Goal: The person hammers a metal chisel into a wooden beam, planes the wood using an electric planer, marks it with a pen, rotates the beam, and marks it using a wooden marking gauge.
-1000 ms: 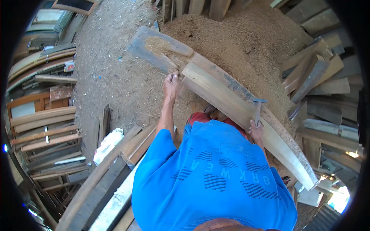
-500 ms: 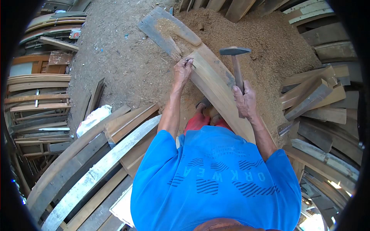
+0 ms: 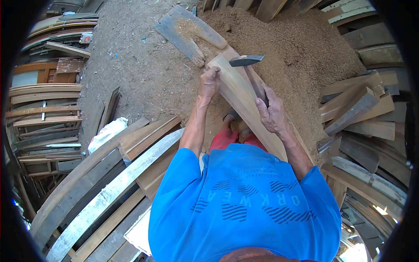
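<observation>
Board (image 3: 239, 91) slants away from the person's blue shirt (image 3: 244, 192), lying along the table (image 3: 180, 42), which probably serves to bear it along its length. Off to the left, long timbers (image 3: 118, 187) lie side by side, likely kept so to save room. Red cloth (image 3: 223, 139) covers the person's legs at the board's left edge.

The right hand (image 3: 274, 111) is wrapped about the handle of a hammer (image 3: 252, 76); that grip, back from the head, likely gives good control of the tool. The hammer's head points away from the person, over the right side of the table, and seems to be raised clear of it. Farther on, the left hand (image 3: 210, 83) is at the board's far end, fingers curled and pressed together. Whether they pinch anything small cannot be told, as the knuckles hide it. Placed there, the hand may be steadying that end.

Past the board, the table ends in a fork with sawdust in its gap. More shavings (image 3: 301, 48) are heaped on the ground beyond, offcuts (image 3: 349, 113) lean in a pile to the right, and planks (image 3: 273, 11) stand at the far side.
</observation>
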The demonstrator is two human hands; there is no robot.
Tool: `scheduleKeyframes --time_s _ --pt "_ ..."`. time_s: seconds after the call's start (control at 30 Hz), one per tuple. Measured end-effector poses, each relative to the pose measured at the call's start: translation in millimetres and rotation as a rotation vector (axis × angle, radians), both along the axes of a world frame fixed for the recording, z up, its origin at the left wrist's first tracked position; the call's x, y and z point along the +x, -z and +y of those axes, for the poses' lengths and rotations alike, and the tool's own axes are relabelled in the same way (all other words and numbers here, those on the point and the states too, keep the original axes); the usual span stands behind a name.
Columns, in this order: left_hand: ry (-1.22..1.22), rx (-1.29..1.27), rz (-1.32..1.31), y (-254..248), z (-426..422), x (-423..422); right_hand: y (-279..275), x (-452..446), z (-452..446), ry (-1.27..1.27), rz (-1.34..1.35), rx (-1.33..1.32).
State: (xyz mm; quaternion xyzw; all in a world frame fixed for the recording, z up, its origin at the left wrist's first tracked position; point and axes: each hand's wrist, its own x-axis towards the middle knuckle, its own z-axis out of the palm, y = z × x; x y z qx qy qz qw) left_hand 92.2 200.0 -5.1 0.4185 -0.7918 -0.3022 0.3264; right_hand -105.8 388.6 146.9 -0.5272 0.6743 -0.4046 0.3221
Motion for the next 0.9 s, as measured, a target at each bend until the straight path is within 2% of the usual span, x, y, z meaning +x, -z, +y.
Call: scheduleKeyframes --time_s 0.1,0.23,0.37,0.43,0.53,0.73,0.83,0.9 --pt "0.028 -0.161 -0.042 5.9 5.8 0.4 10.6 -1.6 -0.8 -0.007 0.09 -0.012" --pt "0.031 -0.158 -0.078 9.8 9.4 -0.8 32.8 1.9 -10.1 -0.016 0.219 -0.086" --pt "0.029 -0.134 -0.139 9.7 10.2 -1.6 80.0 -3.4 -26.2 -0.108 0.364 0.022" --pt "0.029 -0.127 -0.131 12.6 9.1 -1.1 86.2 -7.1 -33.6 -0.166 0.41 0.059" --pt "0.019 -0.126 -0.093 20.9 5.9 -0.2 69.0 -3.3 -29.8 -0.107 0.3 -0.063" --pt "0.045 -0.169 -0.035 17.8 -0.3 -2.7 77.6 -13.5 -48.5 -0.229 0.359 -0.011" --pt "0.038 -0.165 -0.046 19.9 3.0 -1.1 60.3 -5.3 -45.8 -0.147 0.298 -0.15" --pt "0.044 -0.156 -0.066 20.2 1.3 -0.6 70.3 -7.8 -47.7 -0.196 0.337 -0.037"
